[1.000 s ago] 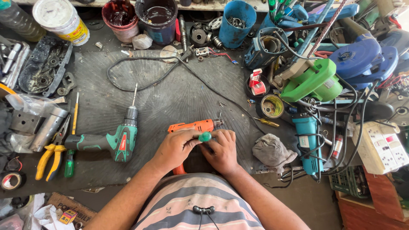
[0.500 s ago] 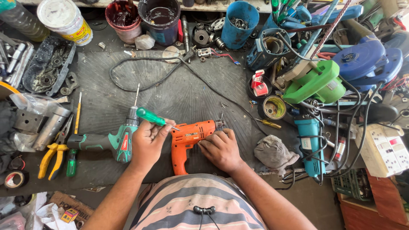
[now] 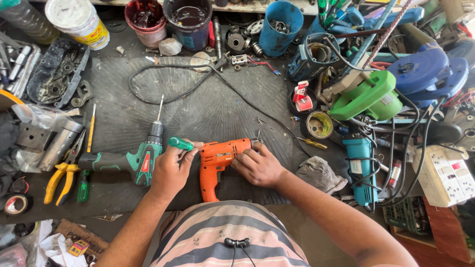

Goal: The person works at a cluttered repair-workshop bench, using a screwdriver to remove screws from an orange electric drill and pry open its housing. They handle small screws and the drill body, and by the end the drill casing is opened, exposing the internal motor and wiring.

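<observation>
Holding a green-handled screwdriver (image 3: pixel 180 144) in a closed grip, the left hand (image 3: pixel 170 168) brings its shaft, hidden behind the fingers, to the side of an orange plastic corded electric drill (image 3: pixel 220 160) that lies on the dark ribbed rubber mat (image 3: pixel 208 106) near the front edge of the bench, just before the person's striped shirt (image 3: pixel 225 235). The right hand (image 3: pixel 257 167) lies on the drill's body near its chuck end, fingers curled over the casing in a pressing grip that pins it flat; its black cord (image 3: pixel 198 81) loops away toward the back edge. Judging from this, the step in hand looks like working a casing screw on the drill, with the tool tip seated or nearly seated; whether it has engaged cannot be told, since the fingers cover it. The next move would call for the tip sitting square in the screw head, steady downward pressure from the left hand, and the right hand keeping the drill from rolling on the mat. Just beside the left hand, toward the left edge, lies a green-and-black cordless drill (image 3: pixel 133 158) with a bit pointing to the back edge; further left are yellow-handled pliers (image 3: pixel 59 178) and a thin yellow-handled screwdriver (image 3: pixel 91 128).
</observation>
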